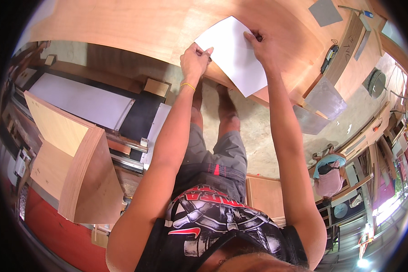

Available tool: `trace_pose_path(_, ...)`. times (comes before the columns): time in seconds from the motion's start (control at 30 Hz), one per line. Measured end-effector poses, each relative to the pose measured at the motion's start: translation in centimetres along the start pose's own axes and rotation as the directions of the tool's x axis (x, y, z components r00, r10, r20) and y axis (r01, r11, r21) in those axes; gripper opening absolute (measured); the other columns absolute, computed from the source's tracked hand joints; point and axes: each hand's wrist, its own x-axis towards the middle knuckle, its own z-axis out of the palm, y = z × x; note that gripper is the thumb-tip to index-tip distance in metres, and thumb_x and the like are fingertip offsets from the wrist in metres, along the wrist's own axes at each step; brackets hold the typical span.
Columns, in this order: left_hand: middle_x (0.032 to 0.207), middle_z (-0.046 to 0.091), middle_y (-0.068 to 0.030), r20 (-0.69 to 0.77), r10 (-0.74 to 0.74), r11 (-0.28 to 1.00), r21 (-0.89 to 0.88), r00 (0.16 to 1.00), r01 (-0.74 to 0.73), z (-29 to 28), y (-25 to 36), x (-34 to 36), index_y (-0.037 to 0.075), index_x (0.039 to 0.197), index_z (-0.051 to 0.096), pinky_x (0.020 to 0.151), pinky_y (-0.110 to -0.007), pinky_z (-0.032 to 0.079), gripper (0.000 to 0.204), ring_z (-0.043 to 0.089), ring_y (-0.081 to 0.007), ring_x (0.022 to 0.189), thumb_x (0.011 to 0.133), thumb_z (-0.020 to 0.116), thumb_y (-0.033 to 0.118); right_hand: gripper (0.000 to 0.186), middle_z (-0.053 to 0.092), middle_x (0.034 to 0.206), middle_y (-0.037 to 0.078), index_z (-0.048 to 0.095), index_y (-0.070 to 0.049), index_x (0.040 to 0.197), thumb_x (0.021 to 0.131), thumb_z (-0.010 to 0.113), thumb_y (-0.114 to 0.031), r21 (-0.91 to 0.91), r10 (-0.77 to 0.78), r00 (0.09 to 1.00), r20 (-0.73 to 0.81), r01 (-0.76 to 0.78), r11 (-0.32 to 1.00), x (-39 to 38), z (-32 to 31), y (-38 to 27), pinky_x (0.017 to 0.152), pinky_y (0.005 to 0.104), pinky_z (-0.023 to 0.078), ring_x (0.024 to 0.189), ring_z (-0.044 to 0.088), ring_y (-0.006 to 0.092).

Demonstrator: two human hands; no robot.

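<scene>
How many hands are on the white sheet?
2: the left hand near the left corner of the white sheet, the right hand at its upper right edge. None seems hidden.

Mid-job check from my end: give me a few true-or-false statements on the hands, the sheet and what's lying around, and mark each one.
1. The left hand and the right hand both hold the white sheet. True.
2. The yellow band is on the right wrist. False: it is around the left wrist.
3. The black tool lies to the right of the right hand. True.
4. The grey square piece lies to the left of the white sheet. False: it lies to the right of it.
5. Another person shows on the right side of the view. True.
6. The white sheet is rolled into a tube. False: it is spread open.
</scene>
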Motion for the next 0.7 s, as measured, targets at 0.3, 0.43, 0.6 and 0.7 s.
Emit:
trace_pose_path(0.3, 0.073, 0.07, -0.0075, -0.052, 0.09, 0.978, -0.182, 0.995, -0.098, -1.3, 0.3, 1.4, -0.002, 0.091, 0.064, 0.059, -0.025, 0.057, 0.023, 0.071, -0.0117, 0.065, 0.091, 0.077, 0.016, 0.029, 0.073, 0.097, 0.015, 0.074, -0.001, 0.105, 0.088, 0.074, -0.024, 0.106, -0.044, 0.988, -0.146, 0.06, 0.993, 1.0, 2.6, -0.5, 0.081, 0.0393, 0.052, 0.09, 0.068, 0.0286)
trace_pose_path(0.43, 0.075, 0.071, -0.0095, -0.076, 0.085, 0.977, -0.189, 0.994, -0.098, -1.1, -0.5, 1.4, -0.002, 0.096, 0.065, 0.061, -0.029, 0.057, 0.022, 0.07, -0.0137, 0.065, 0.09, 0.078, 0.016, 0.028, 0.07, 0.099, 0.017, 0.073, 0.0, 0.104, 0.087, 0.075, -0.022, 0.082, -0.109, 0.976, -0.187, 0.127, 0.989, 0.9, 3.3, -0.2, 0.083, 0.0409, 0.051, 0.092, 0.065, 0.0321)
trace_pose_path(0.6, 0.116, 0.065, -0.0208, -0.254, 0.387, 0.911, 0.253, 0.886, -0.325, -0.9, 2.3, -1.1, 0.001, 0.12, 0.061, 0.087, -0.042, 0.053, 0.039, 0.065, -0.0268, 0.106, 0.087, 0.077, 0.014, 0.031, 0.063, 0.11, 0.021, 0.067, 0.0, 0.114, 0.089, 0.073, -0.018, -0.076, -0.259, 0.928, -0.267, 0.247, 0.966, 0.3, 3.0, 0.8, 0.092, 0.0429, 0.046, 0.106, 0.058, 0.0368)
trace_pose_path(0.7, 0.146, 0.048, -0.0204, -0.178, 0.708, 0.661, 0.509, 0.684, -0.552, 1.0, 3.0, -2.3, 0.006, 0.138, 0.053, 0.105, -0.05, 0.041, 0.056, 0.047, -0.0339, 0.134, 0.089, 0.074, 0.022, 0.032, 0.056, 0.12, 0.023, 0.062, -0.001, 0.121, 0.092, 0.069, -0.014, -0.093, -0.257, 0.855, -0.451, 0.241, 0.966, -3.3, 2.4, 1.4, 0.095, 0.046, 0.044, 0.112, 0.054, 0.0382)
